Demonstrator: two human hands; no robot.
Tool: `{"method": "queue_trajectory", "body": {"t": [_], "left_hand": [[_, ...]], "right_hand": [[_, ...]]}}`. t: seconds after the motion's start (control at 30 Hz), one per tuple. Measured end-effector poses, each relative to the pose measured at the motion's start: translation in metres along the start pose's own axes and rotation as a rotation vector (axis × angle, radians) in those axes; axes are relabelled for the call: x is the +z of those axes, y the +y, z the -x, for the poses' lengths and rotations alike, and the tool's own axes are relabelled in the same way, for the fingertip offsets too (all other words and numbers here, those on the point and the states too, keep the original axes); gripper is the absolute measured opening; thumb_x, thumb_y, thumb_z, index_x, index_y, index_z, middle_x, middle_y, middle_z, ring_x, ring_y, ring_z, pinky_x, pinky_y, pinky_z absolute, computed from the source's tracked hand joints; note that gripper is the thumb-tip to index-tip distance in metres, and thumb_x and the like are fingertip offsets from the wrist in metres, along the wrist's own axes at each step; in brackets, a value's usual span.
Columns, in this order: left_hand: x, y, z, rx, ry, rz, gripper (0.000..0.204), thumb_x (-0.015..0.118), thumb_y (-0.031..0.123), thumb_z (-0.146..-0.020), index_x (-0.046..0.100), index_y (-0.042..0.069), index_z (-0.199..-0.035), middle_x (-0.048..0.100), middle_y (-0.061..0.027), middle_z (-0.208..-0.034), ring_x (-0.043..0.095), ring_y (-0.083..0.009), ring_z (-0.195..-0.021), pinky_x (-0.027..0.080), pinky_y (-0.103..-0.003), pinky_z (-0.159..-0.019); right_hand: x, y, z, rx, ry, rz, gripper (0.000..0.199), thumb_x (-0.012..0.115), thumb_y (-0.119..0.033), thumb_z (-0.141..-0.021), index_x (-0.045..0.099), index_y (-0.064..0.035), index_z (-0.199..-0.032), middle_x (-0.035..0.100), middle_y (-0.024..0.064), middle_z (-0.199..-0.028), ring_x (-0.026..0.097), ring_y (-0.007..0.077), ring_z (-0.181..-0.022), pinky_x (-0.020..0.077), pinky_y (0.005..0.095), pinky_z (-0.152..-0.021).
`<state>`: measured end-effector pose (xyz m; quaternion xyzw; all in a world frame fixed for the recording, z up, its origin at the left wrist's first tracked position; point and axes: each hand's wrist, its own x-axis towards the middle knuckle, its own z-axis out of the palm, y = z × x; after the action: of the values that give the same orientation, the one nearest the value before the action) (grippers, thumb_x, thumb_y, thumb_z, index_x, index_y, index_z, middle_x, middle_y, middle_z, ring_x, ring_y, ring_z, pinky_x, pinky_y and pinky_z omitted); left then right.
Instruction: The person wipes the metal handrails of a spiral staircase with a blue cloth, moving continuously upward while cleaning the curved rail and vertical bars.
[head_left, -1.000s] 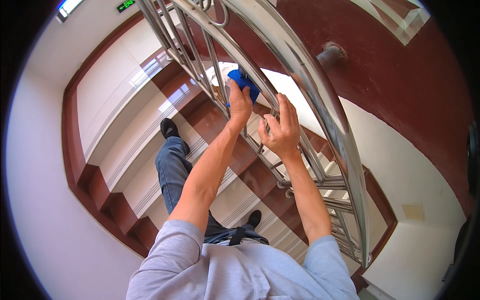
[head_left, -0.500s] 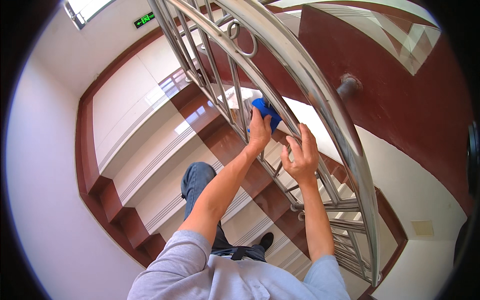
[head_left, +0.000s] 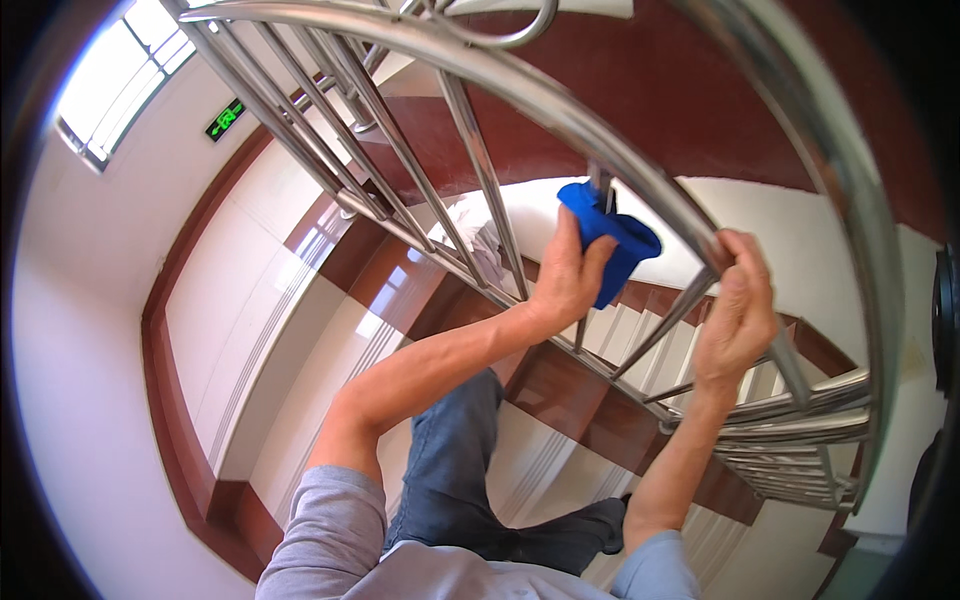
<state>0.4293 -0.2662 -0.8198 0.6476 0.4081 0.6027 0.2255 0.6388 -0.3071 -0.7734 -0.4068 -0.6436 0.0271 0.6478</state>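
A blue cloth (head_left: pixel 628 248) is wrapped about an upright metal baluster (head_left: pixel 600 180), just under a curved steel rail (head_left: pixel 540 90). My left hand (head_left: pixel 568 280) closes on the cloth, with thumb and fingers on either side of it. Farther right, my right hand (head_left: pixel 738 315) has its fingers curled over the same rail where it slopes down. Part of the baluster is hidden by the cloth and my left hand.
Pale stair treads (head_left: pixel 270 330) with dark red edging run below the railing on my left. A thick outer handrail (head_left: pixel 840 170) curves past on the right. Lower steps (head_left: pixel 655 340) show through the balusters. A lit green sign (head_left: pixel 225 120) hangs near a window (head_left: pixel 120 85).
My view has come closer to the railing. My right hand, earlier with fingers loosely spread beside the rail, now curls over it. My left hand stays on the blue cloth.
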Motion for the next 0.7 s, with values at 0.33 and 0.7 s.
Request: {"method": "queue_trajectory", "body": {"t": [0.33,0.7], "left_hand": [[-0.015,-0.033,-0.017,0.169,-0.305,0.342,0.029,0.060,0.013,-0.113,0.044,0.002,-0.134,0.066,-0.0257,-0.102,0.069,-0.0455,-0.094,0.056,-0.048,-0.087],[-0.189,-0.097,0.018,0.252,-0.178,0.278,0.030,0.053,-0.007,-0.106,0.070,-0.003,-0.130,0.077,-0.0123,-0.112,0.071,-0.0204,-0.103,0.057,-0.036,-0.092]], "right_hand": [[0.012,0.001,0.001,0.167,0.294,0.140,0.057,0.047,-0.043,-0.122,0.075,0.0045,-0.133,0.078,0.0161,-0.126,0.074,0.0240,-0.120,0.0550,0.0367,-0.111],[0.022,0.003,0.011,-0.044,0.321,0.496,0.037,0.053,-0.022,-0.119,0.073,0.0060,-0.132,0.073,0.0169,-0.132,0.070,0.0257,-0.124,0.0519,0.0386,-0.111]]}}
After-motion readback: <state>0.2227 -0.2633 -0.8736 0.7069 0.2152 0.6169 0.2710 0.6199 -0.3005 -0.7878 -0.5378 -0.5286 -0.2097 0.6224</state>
